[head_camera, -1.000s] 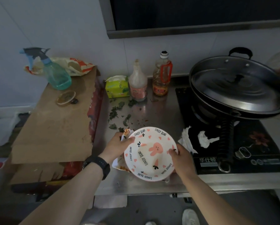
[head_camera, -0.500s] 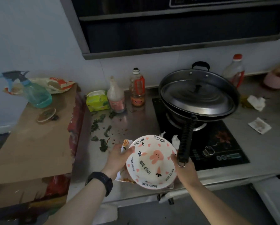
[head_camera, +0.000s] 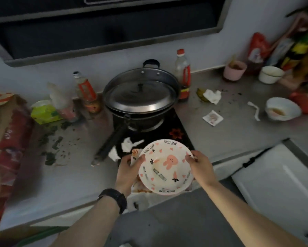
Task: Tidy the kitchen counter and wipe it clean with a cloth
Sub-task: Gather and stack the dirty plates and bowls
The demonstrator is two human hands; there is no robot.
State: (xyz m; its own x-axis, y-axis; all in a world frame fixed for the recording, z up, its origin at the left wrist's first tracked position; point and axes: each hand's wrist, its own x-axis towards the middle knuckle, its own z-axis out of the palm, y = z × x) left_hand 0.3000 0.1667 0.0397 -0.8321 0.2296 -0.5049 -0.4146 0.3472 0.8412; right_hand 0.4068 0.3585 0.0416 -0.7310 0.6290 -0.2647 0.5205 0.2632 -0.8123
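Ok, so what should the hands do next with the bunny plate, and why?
Probably carry the bunny plate away from the counter, along with the stained plate beneath it. The left hand and right hand grip it by the rim, and wiping looks hard while a used bowl, leaf scraps and crumpled tissue lie there.

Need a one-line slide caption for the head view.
Left hand and right hand grip a rabbit-print plate at the front of the counter, near the lidded wok.

The pan (head_camera: 140, 97) is sitting on the stove (head_camera: 176, 134); the plate (head_camera: 165, 166) is being held at its five o'clock, a bowl (head_camera: 281, 108) lying at three.
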